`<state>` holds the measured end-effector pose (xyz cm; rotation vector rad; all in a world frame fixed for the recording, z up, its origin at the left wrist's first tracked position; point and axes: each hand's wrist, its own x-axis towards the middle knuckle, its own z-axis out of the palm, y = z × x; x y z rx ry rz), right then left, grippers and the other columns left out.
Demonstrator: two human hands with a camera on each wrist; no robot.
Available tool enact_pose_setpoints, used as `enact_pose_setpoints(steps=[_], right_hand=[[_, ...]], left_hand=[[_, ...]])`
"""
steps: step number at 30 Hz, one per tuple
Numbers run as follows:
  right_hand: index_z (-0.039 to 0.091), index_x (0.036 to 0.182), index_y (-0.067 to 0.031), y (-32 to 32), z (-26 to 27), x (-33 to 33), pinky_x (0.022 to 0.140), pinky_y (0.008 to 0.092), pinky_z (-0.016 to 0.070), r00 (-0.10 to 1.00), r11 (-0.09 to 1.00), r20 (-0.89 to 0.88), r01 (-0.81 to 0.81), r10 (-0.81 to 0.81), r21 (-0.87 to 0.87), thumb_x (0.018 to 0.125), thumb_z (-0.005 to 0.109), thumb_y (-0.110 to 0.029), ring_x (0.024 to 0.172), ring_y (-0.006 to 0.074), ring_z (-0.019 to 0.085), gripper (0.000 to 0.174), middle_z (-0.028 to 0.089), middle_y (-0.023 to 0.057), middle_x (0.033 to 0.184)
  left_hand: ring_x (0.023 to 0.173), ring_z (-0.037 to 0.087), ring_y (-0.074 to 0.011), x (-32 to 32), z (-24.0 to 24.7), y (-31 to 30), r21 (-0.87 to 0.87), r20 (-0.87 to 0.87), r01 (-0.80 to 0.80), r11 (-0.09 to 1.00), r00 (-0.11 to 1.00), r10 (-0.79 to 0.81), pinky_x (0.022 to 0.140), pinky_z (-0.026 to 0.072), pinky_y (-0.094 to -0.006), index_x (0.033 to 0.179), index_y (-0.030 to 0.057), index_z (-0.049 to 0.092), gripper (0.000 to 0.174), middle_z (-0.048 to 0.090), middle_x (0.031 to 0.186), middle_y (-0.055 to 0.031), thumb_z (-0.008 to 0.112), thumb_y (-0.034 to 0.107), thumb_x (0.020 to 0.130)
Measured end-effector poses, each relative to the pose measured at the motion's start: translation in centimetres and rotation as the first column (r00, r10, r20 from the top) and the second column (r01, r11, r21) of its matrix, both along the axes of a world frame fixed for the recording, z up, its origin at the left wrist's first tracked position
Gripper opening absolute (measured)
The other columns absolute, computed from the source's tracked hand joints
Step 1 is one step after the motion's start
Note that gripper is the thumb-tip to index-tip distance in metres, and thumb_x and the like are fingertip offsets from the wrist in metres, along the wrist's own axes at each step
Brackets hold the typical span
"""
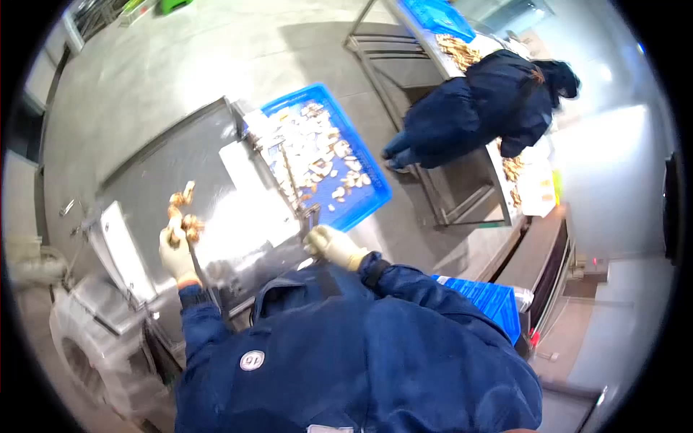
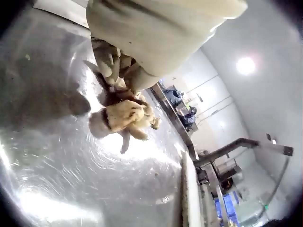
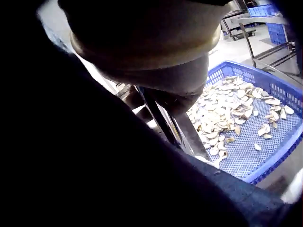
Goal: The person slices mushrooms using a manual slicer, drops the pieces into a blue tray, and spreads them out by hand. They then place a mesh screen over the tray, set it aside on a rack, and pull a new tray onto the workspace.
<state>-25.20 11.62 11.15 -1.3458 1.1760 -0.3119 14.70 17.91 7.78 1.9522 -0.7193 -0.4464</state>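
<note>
In the head view my gloved left hand [image 1: 175,258] grips knobbly tan, root-like pieces [image 1: 191,227] over the shiny metal table. Close up, the left wrist view shows the branching tan clump [image 2: 125,116] just below the pale glove [image 2: 156,35], low over the metal surface. My right hand [image 1: 336,247], also gloved, is curled at the table's right edge around the dark bar handle [image 3: 158,116] of a cutter; the palm hides most of the grip. Beyond this hand lies a blue mesh basket [image 1: 375,184] holding many pale slices [image 3: 227,113] with brown edges.
The metal table [image 1: 166,162] has raised edges and a white board [image 1: 249,191] on its right part. A person in dark blue [image 1: 469,108] leans at another metal table on the right. A blue crate [image 1: 484,299] stands by my right side.
</note>
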Motion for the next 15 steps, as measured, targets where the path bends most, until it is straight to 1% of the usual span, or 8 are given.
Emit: enact_pose_setpoints(steps=[1,3,5,8,9,10,11,15], right_hand=[[0.064,0.114,0.0020,-0.3,0.4,0.0,0.076,0.0304,0.0552,0.998,0.995,0.026,0.055,-0.057,0.082,0.107,0.056,-0.028,0.080,0.0162,0.068,0.032,0.071,0.0088,0.090],[0.065,0.114,0.0021,-0.5,1.6,0.1,0.077,0.0302,0.0541,1.000,0.997,0.005,0.018,-0.018,0.076,0.107,0.055,-0.028,0.078,0.0167,0.067,0.032,0.071,0.0089,0.089],[0.065,0.114,0.0023,-0.5,1.0,0.0,0.077,0.0300,0.0539,0.999,0.997,-0.007,0.032,-0.032,0.072,0.107,0.055,-0.028,0.078,0.0164,0.067,0.033,0.071,0.0087,0.089],[0.065,0.114,0.0020,-0.5,1.9,0.2,0.077,0.0308,0.0545,1.000,0.996,-0.010,0.026,-0.025,0.086,0.107,0.055,-0.029,0.079,0.0161,0.068,0.033,0.072,0.0089,0.091],[0.064,0.115,0.0020,-0.4,2.2,0.1,0.076,0.0310,0.0551,1.000,1.000,-0.008,0.003,-0.002,0.012,0.107,0.056,-0.029,0.080,0.0158,0.068,0.033,0.073,0.0094,0.092],[0.064,0.116,0.0019,-0.2,1.2,0.3,0.075,0.0300,0.0554,0.995,0.992,0.006,0.100,-0.101,0.082,0.106,0.058,-0.028,0.081,0.0153,0.069,0.032,0.073,0.0101,0.094],[0.064,0.116,0.0017,-0.2,1.2,0.4,0.075,0.0289,0.0554,0.992,0.988,0.052,0.105,-0.111,0.115,0.106,0.058,-0.028,0.081,0.0146,0.068,0.031,0.073,0.0103,0.095],[0.065,0.111,0.0004,-0.1,0.2,0.1,0.074,0.0285,0.0547,0.995,0.995,0.042,0.088,-0.090,0.050,0.109,0.053,-0.026,0.081,0.0129,0.066,0.028,0.070,0.0059,0.092]], left_hand=[[0.093,0.067,-0.0163,-1.0,-0.3,-1.1,0.000,0.045,0.057,0.998,0.997,-0.057,0.082,0.0529,-0.0300,0.109,0.0011,0.069,0.017,0.069,0.098,-0.0050,0.064,0.011,0.095],[0.093,0.069,-0.0216,-3.6,0.8,-3.1,0.090,0.181,0.187,0.978,0.963,-0.201,0.082,0.0540,-0.0349,0.106,0.0024,0.069,0.020,0.070,0.097,-0.0083,0.068,0.018,0.094],[0.096,0.069,-0.0289,-6.5,0.3,-6.5,0.080,0.299,0.278,0.957,0.909,-0.289,0.083,0.0536,-0.0402,0.106,0.0035,0.070,0.024,0.071,0.099,-0.0142,0.070,0.022,0.092],[0.097,0.067,-0.0350,-10.7,-0.4,-11.3,0.012,0.205,0.403,0.915,0.895,-0.396,0.084,0.0529,-0.0425,0.104,0.0035,0.071,0.026,0.070,0.096,-0.0183,0.072,0.025,0.089],[0.092,0.067,-0.0373,-11.2,-2.6,-13.1,-0.091,0.245,0.440,0.893,0.879,-0.408,0.080,0.0532,-0.0438,0.098,0.0057,0.071,0.022,0.070,0.094,-0.0174,0.073,0.025,0.087],[0.090,0.066,-0.0394,-12.2,-2.8,-14.6,0.009,0.315,0.391,0.920,0.872,-0.374,0.077,0.0529,-0.0472,0.095,0.0084,0.071,0.018,0.070,0.092,-0.0165,0.072,0.024,0.085],[0.093,0.066,-0.0409,-13.0,-3.6,-16.2,0.089,0.321,0.329,0.940,0.884,-0.340,0.079,0.0526,-0.0492,0.095,0.0106,0.071,0.016,0.071,0.094,-0.0167,0.071,0.022,0.085],[0.105,0.065,-0.0382,-14.9,-3.2,-17.8,0.167,0.295,0.318,0.933,0.887,-0.355,0.088,0.0534,-0.0471,0.112,0.0137,0.067,0.028,0.067,0.111,-0.0136,0.073,0.017,0.085]])
